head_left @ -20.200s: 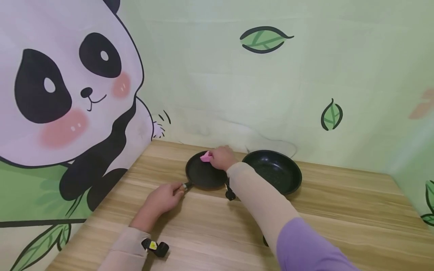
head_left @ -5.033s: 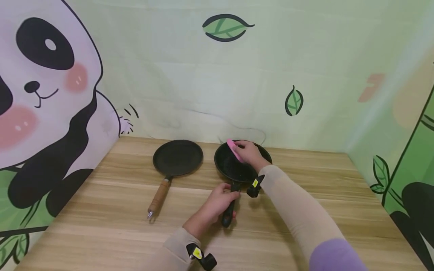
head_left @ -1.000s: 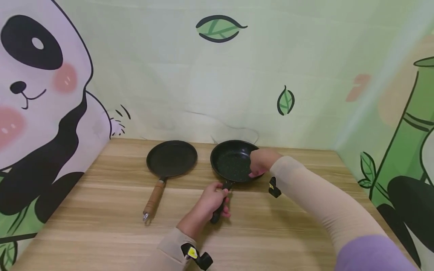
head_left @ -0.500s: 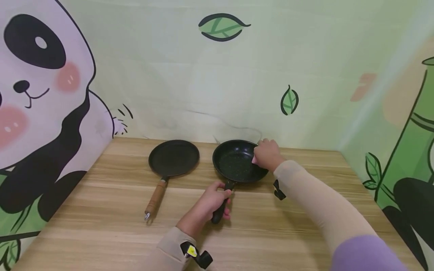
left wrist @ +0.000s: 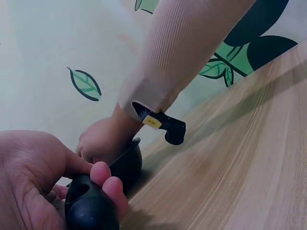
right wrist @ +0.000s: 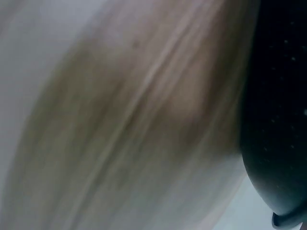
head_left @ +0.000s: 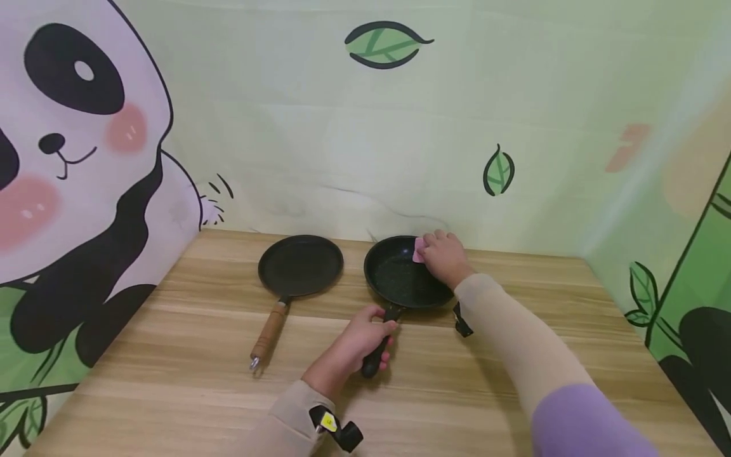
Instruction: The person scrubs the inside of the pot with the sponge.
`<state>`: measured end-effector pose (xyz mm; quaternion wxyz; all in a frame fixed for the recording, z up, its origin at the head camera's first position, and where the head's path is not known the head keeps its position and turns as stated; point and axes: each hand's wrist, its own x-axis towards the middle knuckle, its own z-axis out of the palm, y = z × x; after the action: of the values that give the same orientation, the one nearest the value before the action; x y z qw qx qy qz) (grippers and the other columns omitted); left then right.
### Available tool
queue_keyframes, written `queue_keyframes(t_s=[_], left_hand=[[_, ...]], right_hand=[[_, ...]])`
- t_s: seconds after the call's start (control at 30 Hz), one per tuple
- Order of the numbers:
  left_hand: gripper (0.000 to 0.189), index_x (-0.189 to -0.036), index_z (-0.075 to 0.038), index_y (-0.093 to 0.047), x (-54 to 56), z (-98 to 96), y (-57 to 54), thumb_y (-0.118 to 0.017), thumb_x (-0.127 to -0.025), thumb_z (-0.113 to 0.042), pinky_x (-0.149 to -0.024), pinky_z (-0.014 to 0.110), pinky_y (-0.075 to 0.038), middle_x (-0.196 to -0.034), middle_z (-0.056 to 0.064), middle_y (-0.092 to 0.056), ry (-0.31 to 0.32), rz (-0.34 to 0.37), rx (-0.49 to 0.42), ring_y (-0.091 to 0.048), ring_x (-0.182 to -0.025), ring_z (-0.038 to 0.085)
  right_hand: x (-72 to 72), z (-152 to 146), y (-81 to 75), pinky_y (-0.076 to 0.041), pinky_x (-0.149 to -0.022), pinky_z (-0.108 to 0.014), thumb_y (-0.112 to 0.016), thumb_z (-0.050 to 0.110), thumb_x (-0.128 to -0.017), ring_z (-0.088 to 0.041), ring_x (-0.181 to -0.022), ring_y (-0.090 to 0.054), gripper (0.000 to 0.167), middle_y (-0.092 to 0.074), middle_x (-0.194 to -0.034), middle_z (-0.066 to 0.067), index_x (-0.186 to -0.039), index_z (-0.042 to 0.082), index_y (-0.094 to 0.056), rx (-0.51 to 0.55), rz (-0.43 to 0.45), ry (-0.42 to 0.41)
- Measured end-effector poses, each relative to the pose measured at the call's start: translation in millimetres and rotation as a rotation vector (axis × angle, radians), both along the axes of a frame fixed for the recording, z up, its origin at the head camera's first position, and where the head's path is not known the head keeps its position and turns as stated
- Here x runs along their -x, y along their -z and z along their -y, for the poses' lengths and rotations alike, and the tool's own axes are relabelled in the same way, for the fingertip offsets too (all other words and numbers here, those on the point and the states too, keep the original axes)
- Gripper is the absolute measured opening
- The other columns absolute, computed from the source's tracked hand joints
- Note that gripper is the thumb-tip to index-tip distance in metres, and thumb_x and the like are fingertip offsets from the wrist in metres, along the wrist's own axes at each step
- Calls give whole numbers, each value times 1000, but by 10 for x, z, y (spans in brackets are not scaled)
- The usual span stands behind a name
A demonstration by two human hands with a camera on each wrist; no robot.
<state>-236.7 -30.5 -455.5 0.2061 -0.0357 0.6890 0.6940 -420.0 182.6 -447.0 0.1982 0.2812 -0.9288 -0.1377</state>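
A deep black frying pan (head_left: 400,279) with a speckled inside stands on the table near the wall. My left hand (head_left: 362,336) grips its black handle (left wrist: 91,211), fingers wrapped around it in the left wrist view. At the pan's upper right rim, my right hand (head_left: 445,256) pinches a pink sponge (head_left: 419,250) against the inner wall. Most of the sponge is hidden by the fingers. To the left lies a flat black pan (head_left: 301,265) with a wooden handle (head_left: 270,333), untouched. The right wrist view catches the deep pan's speckled side (right wrist: 278,120) but no fingers.
Both pans rest on a wood-grain table (head_left: 188,355). Behind it rises a pale green wall cloth (head_left: 274,127) with leaf prints and a large panda at the left. A black wrist camera (head_left: 337,430) is strapped on the left sleeve.
The sponge and both hands went from the flat pan to the deep one. Over the last second, my right hand moves up from the right side to the upper right rim; the left keeps its grip.
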Motion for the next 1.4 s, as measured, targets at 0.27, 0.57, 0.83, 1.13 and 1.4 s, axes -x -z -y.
queue_keyframes(t_s=[0.27,0.57,0.83,1.13,1.4], left_hand=[[21,-122,-11,-48,-14,-27,4,-56,-103,-16,-40,26,-44,-74,7,-53,26,27,13,-46,-45,16],[20,-120,-10,-50,-13,-64,-29,-56,-102,-16,-39,26,-41,-73,5,-52,9,12,41,-43,-45,15],[19,-121,-11,-48,-1,-103,16,-52,-104,-16,-39,25,-38,-73,4,-50,-1,1,48,-41,-45,14],[21,-124,-5,-51,9,-39,-4,-51,-104,-13,-38,24,-37,-73,4,-51,-35,-24,34,-40,-44,13],[24,-127,-3,-52,16,-6,11,-50,-104,-11,-38,23,-37,-74,6,-52,-67,-38,34,-38,-44,13]], right_hand=[[18,21,141,-51,-78,-46,-68,12,-92,-33,-103,-59,20,-66,-117,-10,-110,16,-76,109,-81,-140],[55,149,148,-50,-83,-45,-68,18,-95,-29,-108,-58,26,-64,-124,-7,-121,19,-74,83,-95,-221],[5,153,51,-48,-84,-45,-63,13,-98,-31,-111,-54,23,-61,-124,-9,-119,15,-73,-52,-34,-125],[-41,-2,-237,-49,-83,-43,-71,21,-90,-27,-97,-55,12,-66,-102,-7,-92,10,-74,-221,112,74],[-295,43,-533,-54,-77,-45,-79,33,-84,-27,-87,-61,23,-68,-88,-7,-90,11,-75,-356,357,181]])
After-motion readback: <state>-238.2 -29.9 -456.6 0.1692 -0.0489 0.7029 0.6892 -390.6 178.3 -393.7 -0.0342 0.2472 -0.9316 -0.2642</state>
